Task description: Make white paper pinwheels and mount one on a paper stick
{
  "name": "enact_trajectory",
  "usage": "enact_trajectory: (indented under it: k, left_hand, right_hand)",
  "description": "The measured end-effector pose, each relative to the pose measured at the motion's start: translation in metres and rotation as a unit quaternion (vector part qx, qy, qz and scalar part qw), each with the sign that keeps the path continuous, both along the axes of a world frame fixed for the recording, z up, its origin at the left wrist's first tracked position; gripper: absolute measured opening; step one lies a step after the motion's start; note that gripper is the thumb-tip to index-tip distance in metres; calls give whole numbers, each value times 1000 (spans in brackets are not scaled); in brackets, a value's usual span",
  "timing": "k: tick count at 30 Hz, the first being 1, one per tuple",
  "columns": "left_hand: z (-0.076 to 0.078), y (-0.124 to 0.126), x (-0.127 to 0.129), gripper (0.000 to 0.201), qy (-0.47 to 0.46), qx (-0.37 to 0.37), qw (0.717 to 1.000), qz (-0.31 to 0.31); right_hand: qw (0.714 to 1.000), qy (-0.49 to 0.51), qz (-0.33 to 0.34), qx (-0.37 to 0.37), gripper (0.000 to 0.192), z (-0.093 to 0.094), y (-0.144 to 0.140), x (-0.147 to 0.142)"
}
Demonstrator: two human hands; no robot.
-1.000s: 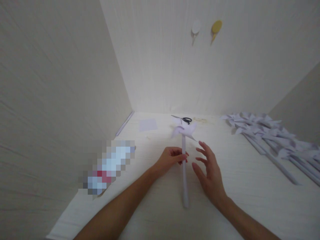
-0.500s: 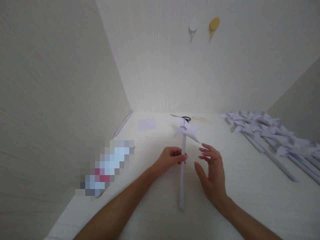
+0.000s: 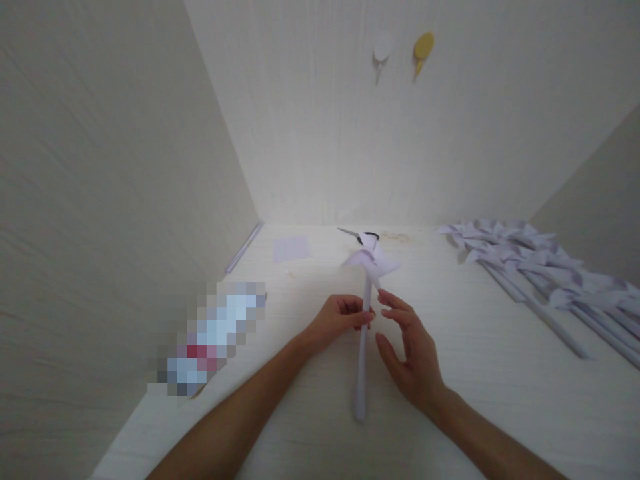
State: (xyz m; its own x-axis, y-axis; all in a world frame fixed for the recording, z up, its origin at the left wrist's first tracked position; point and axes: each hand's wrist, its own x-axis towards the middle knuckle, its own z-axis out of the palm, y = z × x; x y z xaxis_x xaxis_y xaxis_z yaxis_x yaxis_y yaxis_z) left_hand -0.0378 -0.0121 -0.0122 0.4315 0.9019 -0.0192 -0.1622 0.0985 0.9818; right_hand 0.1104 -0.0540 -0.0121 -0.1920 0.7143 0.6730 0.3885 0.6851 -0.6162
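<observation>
A white paper pinwheel on a rolled paper stick stands in front of me, its blades at the top. My left hand is closed around the upper part of the stick, pinching it between thumb and fingers. To the right, my right hand is open, fingers apart and holding nothing. Its fingertips come close to the lower blade; whether they touch it I cannot tell.
Several finished paper pinwheels lie piled at the right. Black-handled scissors and a pale paper square rest near the back wall. Thin paper sticks lean along the left wall, near a blurred-out object. Two hooks, one yellow, hang on the wall.
The pinwheel's blades have turned, one now pointing down toward my right hand. My right hand has moved left, nearer to the stick. My left hand keeps its hold.
</observation>
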Motion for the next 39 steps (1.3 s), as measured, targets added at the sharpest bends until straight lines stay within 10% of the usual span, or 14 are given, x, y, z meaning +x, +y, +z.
enact_trajectory:
  k: [10,21,39]
  left_hand:
    - [3,-1,0,20,6,-3,1000,-11]
    - [0,-3,-3,18,5,-50,998,-31]
    - [-2,-2,-2,19,8,-44,999,-1]
  right_hand:
    - [1000,-15,26,-3,33,5,-5,-1]
    - [963,153,-198,-98,43,-4,21,14]
    - [982,36,-166,-81,33,-2,19,14]
